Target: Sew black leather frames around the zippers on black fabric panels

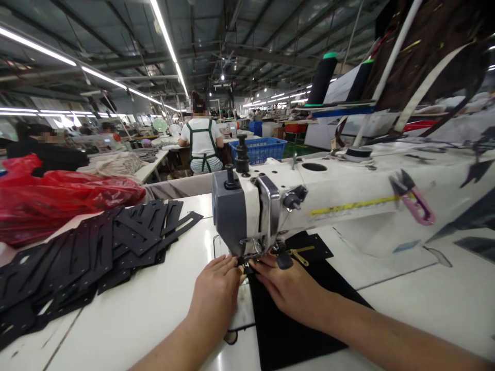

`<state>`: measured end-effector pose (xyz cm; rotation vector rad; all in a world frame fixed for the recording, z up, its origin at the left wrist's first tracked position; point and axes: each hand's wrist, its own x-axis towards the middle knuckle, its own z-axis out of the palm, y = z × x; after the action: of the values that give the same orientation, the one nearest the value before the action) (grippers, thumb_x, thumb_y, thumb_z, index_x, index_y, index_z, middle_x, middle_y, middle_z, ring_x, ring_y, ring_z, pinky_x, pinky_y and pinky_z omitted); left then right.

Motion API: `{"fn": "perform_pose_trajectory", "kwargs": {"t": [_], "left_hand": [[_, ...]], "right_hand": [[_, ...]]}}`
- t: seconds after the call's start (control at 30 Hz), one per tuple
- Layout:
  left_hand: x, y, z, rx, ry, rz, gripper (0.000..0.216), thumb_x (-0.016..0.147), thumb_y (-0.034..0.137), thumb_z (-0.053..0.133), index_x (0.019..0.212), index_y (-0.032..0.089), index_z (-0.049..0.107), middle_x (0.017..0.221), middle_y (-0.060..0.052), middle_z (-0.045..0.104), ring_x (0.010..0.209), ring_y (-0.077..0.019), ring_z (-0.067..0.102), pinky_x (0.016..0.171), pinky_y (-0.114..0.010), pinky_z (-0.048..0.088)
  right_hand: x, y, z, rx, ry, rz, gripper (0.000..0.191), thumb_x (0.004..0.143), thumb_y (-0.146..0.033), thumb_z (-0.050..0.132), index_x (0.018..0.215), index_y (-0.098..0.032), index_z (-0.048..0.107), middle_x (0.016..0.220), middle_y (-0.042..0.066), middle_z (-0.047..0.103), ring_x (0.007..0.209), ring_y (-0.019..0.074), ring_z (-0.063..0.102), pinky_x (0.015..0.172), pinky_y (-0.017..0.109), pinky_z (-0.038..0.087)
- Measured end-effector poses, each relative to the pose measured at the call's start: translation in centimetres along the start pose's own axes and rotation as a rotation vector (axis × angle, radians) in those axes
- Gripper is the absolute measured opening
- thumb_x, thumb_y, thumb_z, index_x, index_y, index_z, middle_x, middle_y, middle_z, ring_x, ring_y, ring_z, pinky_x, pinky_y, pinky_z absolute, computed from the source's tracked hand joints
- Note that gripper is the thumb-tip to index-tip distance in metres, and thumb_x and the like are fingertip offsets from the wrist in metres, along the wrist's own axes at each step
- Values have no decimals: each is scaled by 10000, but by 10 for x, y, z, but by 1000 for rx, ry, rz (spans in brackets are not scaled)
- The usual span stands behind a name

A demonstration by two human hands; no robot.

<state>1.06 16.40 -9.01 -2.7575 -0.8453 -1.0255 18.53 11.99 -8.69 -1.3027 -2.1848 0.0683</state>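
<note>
A black fabric panel (286,335) lies on the white machine bed, its far edge under the presser foot of a sewing machine (247,206). Left of the needle, my left hand (216,288) has its fingers pressed together at the panel's edge. My right hand (290,288) rests over the panel on the other side, fingers and thumb gripping it close to the foot. Just beyond this hand, a gold zipper pull (300,257) shows against black material. The fingertips and stitching spot are partly hidden under the machine head.
Many black perforated strips (100,242) are heaped at the left, before a red plastic bag (69,190). Pink-handled thread snips (415,201) lie on the machine arm, near a yellow tape measure (356,206). Black thread cones (323,80) stand above. Ahead are a co-worker (201,136) and a blue basket (261,149).
</note>
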Motion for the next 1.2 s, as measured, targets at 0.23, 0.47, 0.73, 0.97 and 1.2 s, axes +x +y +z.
{"fn": "perform_pose_trajectory", "kwargs": {"t": [0.23,0.47,0.73,0.97,1.2], "left_hand": [[0,0,-1,-20,-36,-19,180,853,138,456,768,169,612,865,-71,687,804,-204,658,822,-379,525],[-2,1,-3,-20,-43,2,177,858,138,453,794,160,617,905,-83,687,844,-214,655,823,-395,527],[-1,1,-5,-55,-35,-41,191,855,134,440,801,174,619,931,-72,682,850,-218,648,809,-410,527],[-18,10,-23,49,-129,-116,305,864,162,404,1145,148,521,1161,-124,581,1053,-254,557,853,-448,496],[-30,51,-28,-72,-266,-213,359,779,220,593,1133,248,538,1270,-85,483,1187,-306,407,953,-550,352]], "right_hand": [[-2,4,2,11,-13,-1,196,836,-86,412,879,-154,591,984,100,621,976,218,553,897,377,424],[-3,2,2,39,-6,-3,214,835,-78,403,917,-160,583,934,88,614,1000,221,537,900,382,424],[-2,1,6,-106,44,48,259,844,-173,453,1074,-131,564,1046,120,602,1008,256,533,931,444,396],[-32,-1,-3,-398,-22,97,496,859,-293,452,1267,-14,425,1299,207,444,1215,292,398,1000,473,342],[-90,-36,-13,-537,-19,11,576,849,-341,435,1310,-2,364,1375,203,332,1285,299,284,955,449,399]]}}
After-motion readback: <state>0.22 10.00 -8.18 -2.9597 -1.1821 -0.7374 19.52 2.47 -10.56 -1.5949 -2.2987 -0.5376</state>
